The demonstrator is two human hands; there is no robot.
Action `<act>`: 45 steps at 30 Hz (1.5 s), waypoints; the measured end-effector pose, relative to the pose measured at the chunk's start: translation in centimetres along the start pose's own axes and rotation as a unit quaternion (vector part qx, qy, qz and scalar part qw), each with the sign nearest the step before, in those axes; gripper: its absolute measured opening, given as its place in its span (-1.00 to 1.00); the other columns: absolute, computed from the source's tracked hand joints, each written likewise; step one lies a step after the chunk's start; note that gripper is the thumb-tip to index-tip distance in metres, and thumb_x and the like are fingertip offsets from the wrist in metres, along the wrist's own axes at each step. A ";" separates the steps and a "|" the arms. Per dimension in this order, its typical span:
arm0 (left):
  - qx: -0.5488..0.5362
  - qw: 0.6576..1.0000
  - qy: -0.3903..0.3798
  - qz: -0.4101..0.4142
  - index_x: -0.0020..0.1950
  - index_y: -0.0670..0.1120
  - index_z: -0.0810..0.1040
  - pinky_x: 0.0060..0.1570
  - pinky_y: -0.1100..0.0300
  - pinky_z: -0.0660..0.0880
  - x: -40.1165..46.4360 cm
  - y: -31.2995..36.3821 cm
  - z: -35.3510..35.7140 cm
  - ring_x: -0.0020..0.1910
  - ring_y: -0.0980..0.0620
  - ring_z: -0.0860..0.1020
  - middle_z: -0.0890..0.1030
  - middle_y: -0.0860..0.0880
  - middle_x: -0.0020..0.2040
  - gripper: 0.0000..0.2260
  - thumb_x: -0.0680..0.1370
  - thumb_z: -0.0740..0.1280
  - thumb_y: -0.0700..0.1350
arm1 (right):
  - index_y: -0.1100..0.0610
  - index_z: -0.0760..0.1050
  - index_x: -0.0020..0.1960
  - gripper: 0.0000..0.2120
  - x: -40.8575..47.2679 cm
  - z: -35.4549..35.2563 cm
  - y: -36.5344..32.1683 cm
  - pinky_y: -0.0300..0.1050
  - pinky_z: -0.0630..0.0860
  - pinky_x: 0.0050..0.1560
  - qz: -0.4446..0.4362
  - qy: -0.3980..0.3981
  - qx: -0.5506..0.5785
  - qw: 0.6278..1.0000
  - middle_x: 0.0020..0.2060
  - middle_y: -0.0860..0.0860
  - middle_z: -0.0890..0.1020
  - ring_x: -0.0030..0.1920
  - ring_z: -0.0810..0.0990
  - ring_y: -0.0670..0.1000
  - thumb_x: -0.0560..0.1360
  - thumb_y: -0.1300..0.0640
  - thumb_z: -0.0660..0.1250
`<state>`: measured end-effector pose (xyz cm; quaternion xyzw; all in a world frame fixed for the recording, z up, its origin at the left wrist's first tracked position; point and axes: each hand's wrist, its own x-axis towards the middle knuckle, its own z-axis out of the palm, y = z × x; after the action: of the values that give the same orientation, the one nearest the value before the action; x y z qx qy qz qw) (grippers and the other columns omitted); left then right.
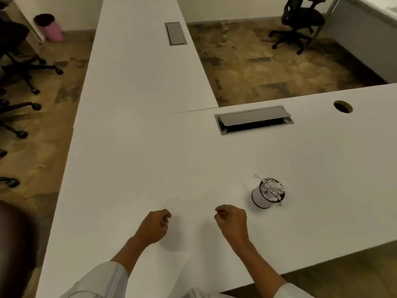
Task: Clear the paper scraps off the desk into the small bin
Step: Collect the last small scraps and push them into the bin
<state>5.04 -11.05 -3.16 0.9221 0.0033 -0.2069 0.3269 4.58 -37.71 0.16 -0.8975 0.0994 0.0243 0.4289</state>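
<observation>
I am holding both hands over the near part of the white worktop [133, 160], fingers curled on each. My left hand [153, 226] is pinching a small pale sliver, which looks like a paper scrap [165, 220], between thumb and fingertips; that grip is narrow and closed on the scrap. My right hand [231, 219] is curling into a loose fist with the thumb against the forefinger; I cannot tell whether anything is inside that grip, as nothing is showing between the fingers.

The small bin [267, 193] is standing upright on the worktop just beyond and to the right of my right hand, apart from it. It is a white cylinder with a dark rim, and crumpled white paper [272, 188] is filling it to the brim. One thin strip [258, 177] is sticking out over its far-left edge.

Further back, a recessed cable tray [254, 119] is sitting in the worktop with its flap partly raised, and a round cable hole [343, 106] is lying to its right. A second cable flap [175, 33] is lying closed on the far wing. On the floor, a pink waste bin [49, 27] is standing at the far left and a black office chair [300, 20] at the far right.
</observation>
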 end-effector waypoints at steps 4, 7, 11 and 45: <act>0.013 0.999 -0.014 0.043 -0.01 -0.09 0.59 -0.14 0.14 0.55 1.8 3.8 1.8 -0.24 0.03 0.61 0.65 0.00 -0.18 -0.81 0.45 0.28 -0.29 | 0.12 0.67 -0.20 -0.85 4.0 -8.6 0.0 -0.51 0.47 -0.23 -0.005 0.149 0.026 0.988 -0.38 -0.13 0.65 -0.30 0.62 -0.27 0.31 0.34 0.45; 0.012 0.997 -0.020 0.069 0.00 -0.09 0.59 -0.13 0.10 0.57 3.3 6.9 3.1 -0.24 0.02 0.61 0.66 -0.02 -0.18 -0.83 0.48 0.28 -0.26 | 0.08 0.64 -0.25 -0.89 6.3 -13.7 0.9 -0.55 0.43 -0.31 -0.001 0.189 0.009 0.982 -0.42 -0.19 0.63 -0.31 0.62 -0.32 0.32 0.27 0.46; 0.002 0.994 -0.030 0.108 0.02 -0.10 0.59 -0.10 0.09 0.58 5.4 11.3 4.3 -0.22 0.06 0.60 0.65 0.00 -0.17 -0.82 0.47 0.27 -0.25 | 0.07 0.61 -0.29 -0.91 8.3 -16.4 3.1 -0.38 0.51 -0.31 0.047 0.150 -0.033 0.987 -0.43 -0.16 0.63 -0.37 0.64 -0.19 0.32 0.22 0.48; 0.114 0.901 -0.046 0.415 0.47 -0.11 0.23 0.49 0.09 0.15 12.0 25.7 10.0 0.51 -0.01 0.19 0.37 -0.06 0.45 -0.28 0.33 0.34 -0.07 | 0.11 0.27 0.48 -0.44 10.5 -13.9 7.6 0.35 -0.42 0.43 -0.093 -0.298 -0.473 0.824 0.47 0.10 0.35 0.55 0.10 0.10 0.59 -0.16 0.00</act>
<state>15.91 -38.85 0.72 0.8602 -0.4187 -0.0934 0.2759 12.76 -54.82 1.77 -0.9444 -0.1408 0.2946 -0.0392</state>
